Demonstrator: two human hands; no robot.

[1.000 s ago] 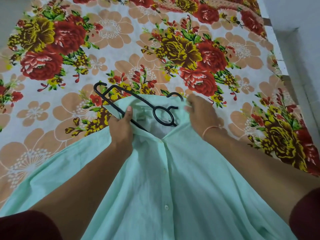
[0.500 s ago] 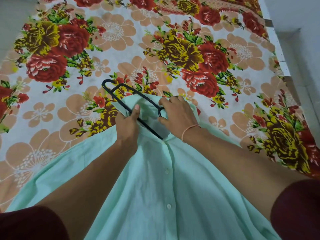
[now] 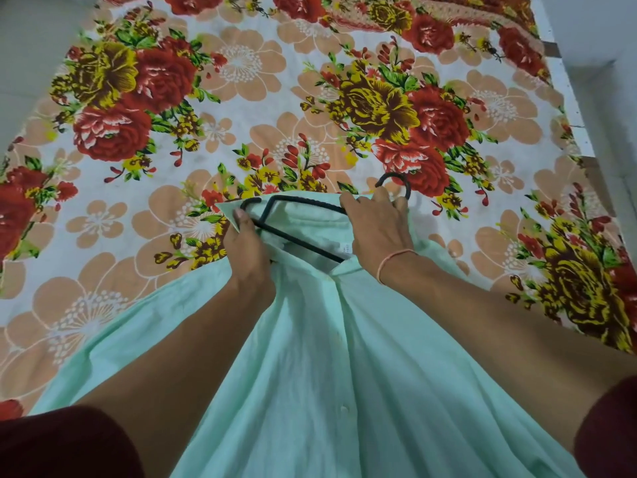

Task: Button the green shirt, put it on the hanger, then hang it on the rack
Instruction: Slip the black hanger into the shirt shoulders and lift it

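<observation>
Left grip (image 3: 249,251): fingers are curled and closed on the collar (image 3: 310,219) fabric of the green shirt (image 3: 327,357), with the thumb laid along the collar edge at the left end of the hanger (image 3: 296,240). I cannot tell whether this grip also clamps the hanger bar under the cloth.

Right grip (image 3: 377,229): fingers are closed round the neck of the hanger, directly below its hook (image 3: 396,174). The hook projects past my fingertips, toward the far edge of the bed (image 3: 241,63).

Hanger position: the black frame lies at an angle inside the neck opening. The left end shows over the collar lining. The right end is hidden under my right grip and the cloth, so I cannot confirm that it is seated in the shoulder.

Shirt position: it lies front up on the floral sheet, near the middle of the bed's width, collar away from me and body running to the near edge between my forearms.

Status:
1. Buttoning: judged complete. The placket lies closed along its visible length and a button (image 3: 344,408) is fastened. The topmost button is not clearly visible.
2. Hanger insertion: in progress. Both shoulders need to be seated and the hook centred in the collar.
3. Hanging: not started. No rack is in view.
</observation>
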